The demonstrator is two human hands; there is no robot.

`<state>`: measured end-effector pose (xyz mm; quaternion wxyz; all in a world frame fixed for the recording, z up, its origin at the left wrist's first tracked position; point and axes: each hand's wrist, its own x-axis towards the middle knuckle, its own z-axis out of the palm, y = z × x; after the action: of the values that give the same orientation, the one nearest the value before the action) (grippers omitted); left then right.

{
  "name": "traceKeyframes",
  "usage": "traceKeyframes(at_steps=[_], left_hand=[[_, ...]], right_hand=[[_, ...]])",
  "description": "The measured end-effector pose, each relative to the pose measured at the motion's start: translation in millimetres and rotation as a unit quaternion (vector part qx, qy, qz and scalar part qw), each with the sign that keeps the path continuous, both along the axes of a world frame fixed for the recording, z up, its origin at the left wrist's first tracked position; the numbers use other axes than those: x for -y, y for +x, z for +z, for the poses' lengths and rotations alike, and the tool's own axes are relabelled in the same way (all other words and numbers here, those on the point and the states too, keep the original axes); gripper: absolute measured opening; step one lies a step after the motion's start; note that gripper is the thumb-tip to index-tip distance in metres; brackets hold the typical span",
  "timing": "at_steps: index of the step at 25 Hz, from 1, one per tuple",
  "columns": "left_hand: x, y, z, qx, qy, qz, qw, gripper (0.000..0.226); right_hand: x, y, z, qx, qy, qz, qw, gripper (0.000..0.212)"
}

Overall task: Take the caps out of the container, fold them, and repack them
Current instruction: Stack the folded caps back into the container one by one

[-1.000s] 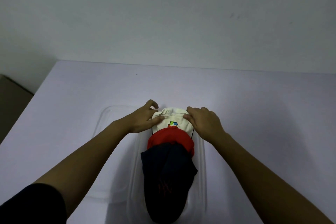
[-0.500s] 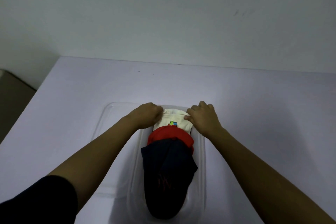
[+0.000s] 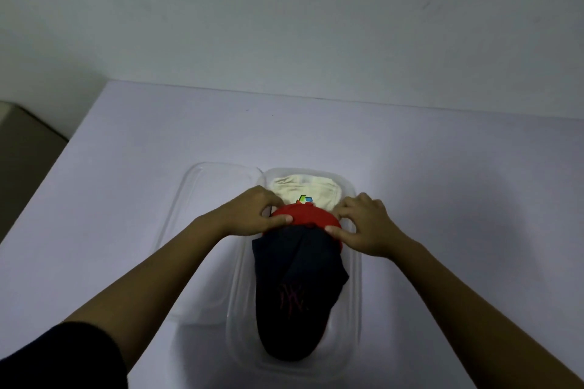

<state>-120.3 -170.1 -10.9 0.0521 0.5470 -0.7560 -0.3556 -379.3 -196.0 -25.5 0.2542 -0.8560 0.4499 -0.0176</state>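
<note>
Three caps lie nested in a clear plastic container. A cream cap with a small coloured logo sits at the far end. A red cap overlaps it, and a dark navy cap with a red emblem lies nearest me. My left hand pinches the red cap's left edge between thumb and fingers. My right hand pinches its right edge, thumb on top.
The container's clear lid lies flat against its left side on the pale table. The table's left edge drops off to a dark floor. A plain wall stands behind the table's far edge.
Both hands have left the cream cap at the far end and come back toward me onto the red cap, taking hold of its two sides.
</note>
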Motion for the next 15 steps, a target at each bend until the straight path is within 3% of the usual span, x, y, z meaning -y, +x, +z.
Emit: traceKeyframes(at_steps=[4,8,10,13,15], left_hand=[[6,-3,-2,0.056,-0.015,0.021,0.998,0.035],[7,-13,0,0.125,0.015,0.041,0.991,0.027],[-2,-18,3,0.109,0.001,0.081,0.991,0.028],[-36,-29,2,0.017,-0.103,0.155,0.982,0.039],[-58,-42,-8,0.001,-0.123,0.174,0.977,0.046]], right_hand=[[13,17,-7,-0.062,-0.009,-0.005,0.998,0.071],[14,23,-9,-0.126,-0.008,-0.016,0.992,0.058],[9,21,-7,-0.082,-0.016,-0.048,0.995,0.061],[-18,19,-3,0.123,-0.016,-0.091,0.988,0.06],[-42,25,-4,0.133,0.01,-0.062,0.989,0.06]])
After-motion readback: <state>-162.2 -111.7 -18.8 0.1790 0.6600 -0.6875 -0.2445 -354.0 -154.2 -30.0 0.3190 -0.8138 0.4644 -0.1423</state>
